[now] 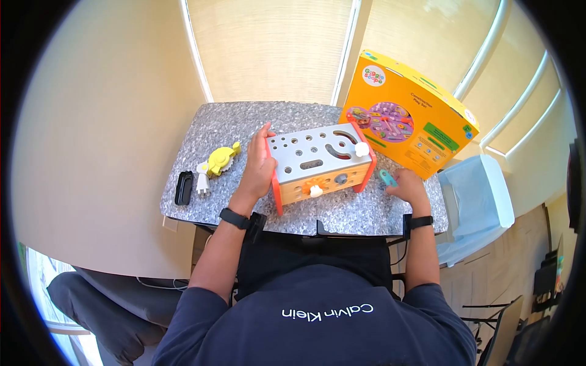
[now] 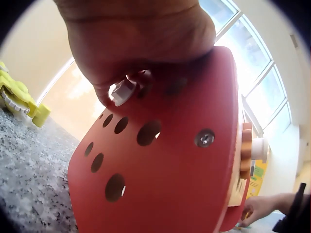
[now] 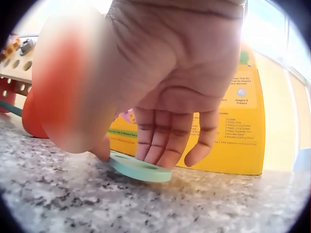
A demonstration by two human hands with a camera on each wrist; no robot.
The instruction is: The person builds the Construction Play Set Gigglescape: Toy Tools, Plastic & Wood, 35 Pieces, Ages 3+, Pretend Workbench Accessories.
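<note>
A toy workbench with a grey perforated top, wooden front and red end panels stands on the table. My left hand grips its left end, wrapped over the edge of the red panel. A white plastic screw shows beside those fingers. To the right of the bench, my right hand pinches a flat teal toy piece between thumb and fingers, low over the tabletop. One end of this piece shows past the fingertips in the head view. An orange gear and a white knob sit on the bench's front.
Behind the right hand stands a yellow play-set box. A yellow toy tool, a white plug-like piece and a black tray lie at the table's left. A bin with a blue liner stands beyond the right edge.
</note>
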